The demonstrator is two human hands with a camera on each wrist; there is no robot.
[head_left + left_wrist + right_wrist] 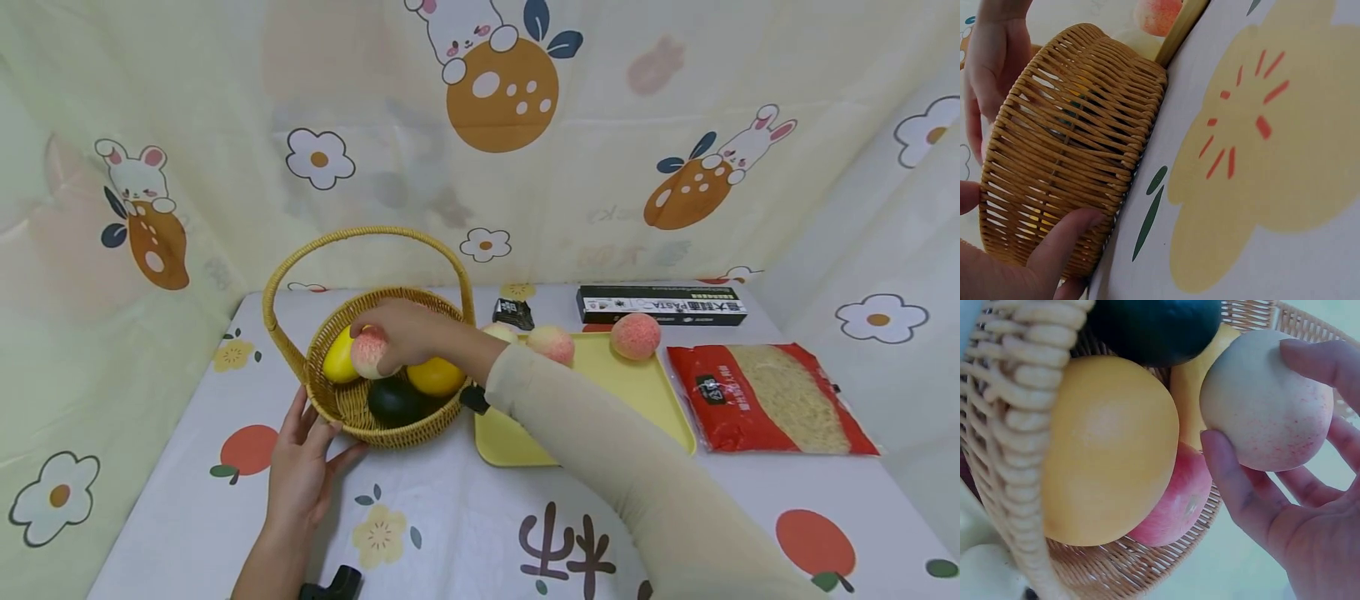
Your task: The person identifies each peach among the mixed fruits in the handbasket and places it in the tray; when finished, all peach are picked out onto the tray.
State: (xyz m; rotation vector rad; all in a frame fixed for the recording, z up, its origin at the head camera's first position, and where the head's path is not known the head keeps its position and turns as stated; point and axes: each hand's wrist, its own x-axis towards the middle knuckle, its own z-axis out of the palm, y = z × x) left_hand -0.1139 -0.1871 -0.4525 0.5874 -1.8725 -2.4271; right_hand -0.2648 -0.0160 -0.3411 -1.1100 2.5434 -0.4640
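Note:
My right hand (408, 329) holds a pale pink-flecked peach (1260, 412) over the wicker basket (405, 435), pinching it between thumb and fingers. Inside the basket lie a yellow fruit (340, 360), an orange-yellow round fruit (1110, 450), a dark green fruit (393, 403) and a pinkish-red fruit (1179, 500), partly hidden under the others. At the basket's front left, my left hand (298, 471) holds the outer wall. In the left wrist view its thumb (1069, 234) presses the weave while another finger touches the rim.
Right of the basket, a yellow tray (622, 400) bears peaches (551, 343) along its back edge, one redder peach (636, 337) among them. Farther right lies a red pasta bag (772, 400). Behind stand a black pasta box (660, 306) and a small black packet (513, 312). The basket's tall handle (367, 232) arches overhead.

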